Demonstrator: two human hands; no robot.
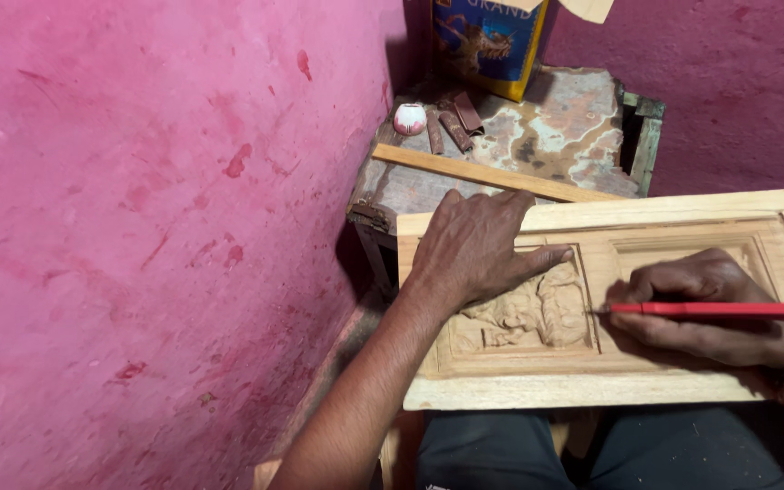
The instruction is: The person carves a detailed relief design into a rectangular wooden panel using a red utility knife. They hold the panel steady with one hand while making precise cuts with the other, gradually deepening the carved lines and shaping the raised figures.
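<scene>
The left hand (474, 249) lies flat on the carved wooden panel (610, 299), holding nothing; the right hand (705, 308) grips a red pencil (719, 309), probably marking beside the relief.

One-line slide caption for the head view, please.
Left hand steadies a carved wooden panel while right hand holds a red tool.

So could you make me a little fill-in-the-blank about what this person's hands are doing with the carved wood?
1. The left hand lies flat on the wooden ____, a carved panel.
2. The right hand holds a thin tool with a ____ handle.
3. The tool's tip points at the ____ figure in the panel's recess.
4. The wall beside the person is ____.

Missing words: panel; red; carved; pink
</scene>
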